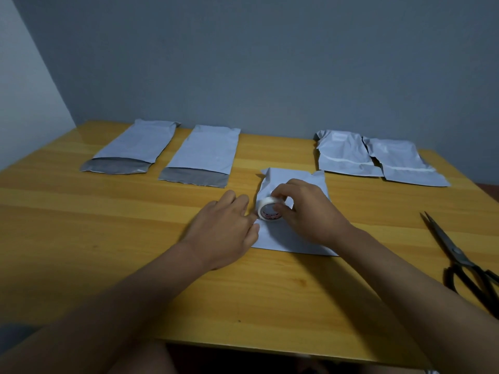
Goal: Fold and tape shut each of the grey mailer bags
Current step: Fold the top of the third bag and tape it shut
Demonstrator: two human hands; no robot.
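A folded grey mailer bag (286, 238) lies in the middle of the table under both hands. My right hand (305, 209) grips a white roll of tape (267, 210) standing on that bag. My left hand (226, 228) lies flat with straight fingers, its fingertips pressing the bag's left edge beside the roll. Two unfolded mailer bags (135, 147) (205, 155) with dark open flaps lie at the back left. Two folded, taped mailer bags (345, 155) (402, 163) lie at the back right.
Black scissors (459, 257) lie near the table's right edge, blades pointing away from me. The wooden table (108, 238) stands against a grey wall, its front edge close to my body.
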